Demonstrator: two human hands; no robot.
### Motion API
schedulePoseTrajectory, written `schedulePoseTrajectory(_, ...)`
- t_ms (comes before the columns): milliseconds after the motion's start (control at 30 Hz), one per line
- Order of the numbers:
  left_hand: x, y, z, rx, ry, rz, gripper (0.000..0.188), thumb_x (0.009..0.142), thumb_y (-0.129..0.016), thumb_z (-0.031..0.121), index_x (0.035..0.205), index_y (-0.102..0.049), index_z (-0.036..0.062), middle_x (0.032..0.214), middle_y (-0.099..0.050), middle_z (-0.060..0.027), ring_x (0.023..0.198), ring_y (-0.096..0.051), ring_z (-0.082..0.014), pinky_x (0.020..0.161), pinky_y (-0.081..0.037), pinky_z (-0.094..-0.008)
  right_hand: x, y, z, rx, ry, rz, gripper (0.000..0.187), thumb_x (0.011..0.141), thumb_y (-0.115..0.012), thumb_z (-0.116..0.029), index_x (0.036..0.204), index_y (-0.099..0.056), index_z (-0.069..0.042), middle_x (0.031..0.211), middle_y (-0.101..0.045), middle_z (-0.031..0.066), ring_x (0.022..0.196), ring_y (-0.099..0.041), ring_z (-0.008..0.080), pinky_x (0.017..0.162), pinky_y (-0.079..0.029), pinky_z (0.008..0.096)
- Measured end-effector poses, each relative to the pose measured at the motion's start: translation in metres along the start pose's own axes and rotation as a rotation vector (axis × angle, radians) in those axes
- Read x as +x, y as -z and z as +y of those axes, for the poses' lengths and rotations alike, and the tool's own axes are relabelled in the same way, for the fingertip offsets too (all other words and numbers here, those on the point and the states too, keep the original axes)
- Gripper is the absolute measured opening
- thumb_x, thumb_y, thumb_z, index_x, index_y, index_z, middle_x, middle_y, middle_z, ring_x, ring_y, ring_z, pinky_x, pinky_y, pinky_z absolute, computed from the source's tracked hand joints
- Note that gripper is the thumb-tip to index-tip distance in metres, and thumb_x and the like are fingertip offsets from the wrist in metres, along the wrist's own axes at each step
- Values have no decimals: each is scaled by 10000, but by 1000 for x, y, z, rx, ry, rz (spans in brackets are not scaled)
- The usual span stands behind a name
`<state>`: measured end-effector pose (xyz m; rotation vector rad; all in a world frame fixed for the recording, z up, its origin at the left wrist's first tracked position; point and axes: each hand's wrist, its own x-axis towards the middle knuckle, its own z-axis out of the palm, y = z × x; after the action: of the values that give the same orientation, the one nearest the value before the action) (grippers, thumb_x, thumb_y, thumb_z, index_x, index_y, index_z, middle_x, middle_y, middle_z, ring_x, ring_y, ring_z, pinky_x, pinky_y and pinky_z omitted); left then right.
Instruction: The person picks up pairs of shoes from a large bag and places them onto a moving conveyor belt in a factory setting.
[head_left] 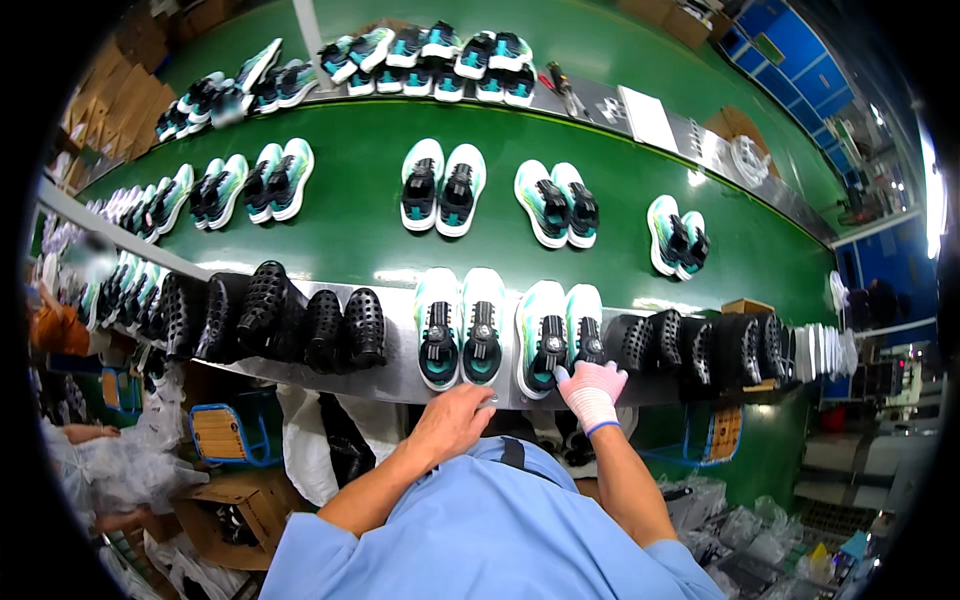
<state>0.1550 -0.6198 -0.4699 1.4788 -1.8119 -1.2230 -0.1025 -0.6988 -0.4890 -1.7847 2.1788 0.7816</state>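
Note:
My left hand [455, 425] is bare and rests at the front edge of the metal ledge, just behind the heels of a mint-and-white sneaker pair [482, 325]. Its fingers are loosely bent, with nothing visible in them. A pale knit glove covers my right hand [592, 392]; its thumb and fingers are apart at the heels of a second mint-and-white sneaker pair [541, 340]. Those fingertips touch or nearly touch the heels; exact contact is hard to see. Both pairs stand upright, toes away from me, with black tongues and round dials.
Black perforated shoe forms [268, 305] flank the sneakers on the left, more black forms [700, 350] on the right. Beyond runs a green belt [350, 200] carrying spaced sneaker pairs [443, 190]. Stacked sneakers [430, 60], hand tools [565, 90] and a white sheet [648, 118] lie on the far ledge.

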Motion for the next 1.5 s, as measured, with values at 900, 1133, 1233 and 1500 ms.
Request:
schedulePoseTrajectory(900, 29, -37, -2, 717, 203, 21, 578, 808, -784, 282, 1329, -636, 79, 1229, -606, -174, 1144, -557, -388, 932, -431, -539, 109, 162, 114, 698, 282, 122, 345, 852, -658, -374, 964, -782, -72, 1022, -759, 179, 1009, -728, 351, 910, -564, 410)
schedulePoseTrajectory(1133, 36, -51, -14, 532, 201, 88, 568, 804, -802, 229, 1314, -635, 43, 1262, -591, -200, 1192, -534, -419, 1000, -482, -522, 272, 185, 329, 264, 160, 460, 407, 830, -704, -413, 1012, -790, -60, 1118, -763, 174, 1044, -738, 337, 906, -571, 398)
schedulePoseTrajectory(1233, 27, -56, -31, 600, 211, 154, 565, 799, -808, 229, 1301, -641, 30, 1230, -608, -209, 1219, -524, -428, 1015, -471, -524, 278, 199, 358, 583, -271, 422, 426, 789, -751, -389, 1001, -778, -21, 1094, -770, 182, 1045, -747, 315, 935, -562, 392)
schedulePoseTrajectory(1500, 44, -69, -20, 576, 312, 179, 479, 807, -785, 158, 1252, -678, 17, 1159, -635, -219, 1224, -522, -430, 1031, -458, -512, 311, 160, 492, 365, -661, 348, 391, 857, -667, -298, 1155, -765, -64, 1189, -758, 165, 1154, -724, 313, 965, -561, 380)
